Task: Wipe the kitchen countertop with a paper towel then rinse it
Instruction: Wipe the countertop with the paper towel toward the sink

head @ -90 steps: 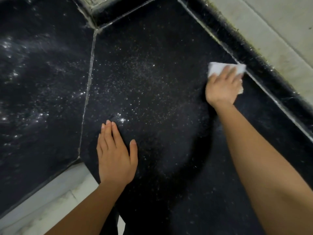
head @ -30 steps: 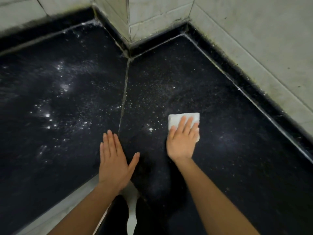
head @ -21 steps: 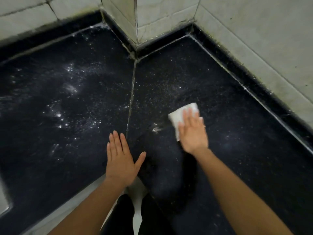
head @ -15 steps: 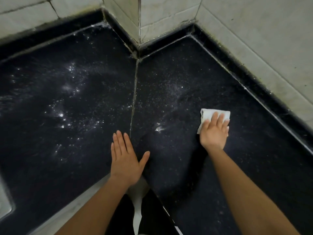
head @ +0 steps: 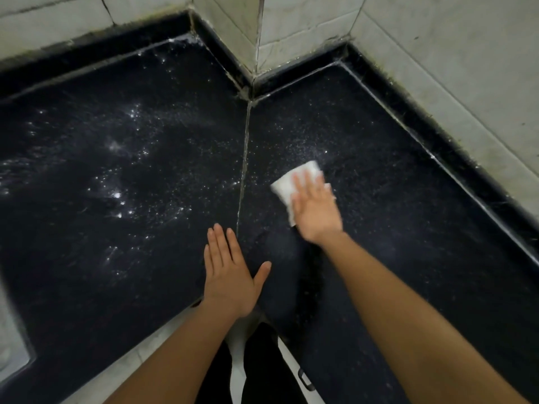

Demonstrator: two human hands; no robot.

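The right hand (head: pixel 316 212) lies flat, fingers straight and close together, pressing a folded white paper towel (head: pixel 294 179) onto the black speckled stone countertop (head: pixel 408 228); the hand is blurred. Beyond its fingertips and out to its little-finger side is bare dark stone, bounded by a raised black stone kerb (head: pixel 437 150) under the pale grey wall tiles (head: pixel 452 68). On its thumb side a light grout seam (head: pixel 243 170) runs away to a jutting tiled corner (head: pixel 259 36). The left hand (head: pixel 230 275) rests palm down just across that seam, fingers straight, thumb spread wide, holding nothing. Beyond it a wide slab carries scattered white specks (head: pixel 116 196). The towel is a small, thick pad, its far corner sticking out past the right fingertips, slightly crumpled at the edges.
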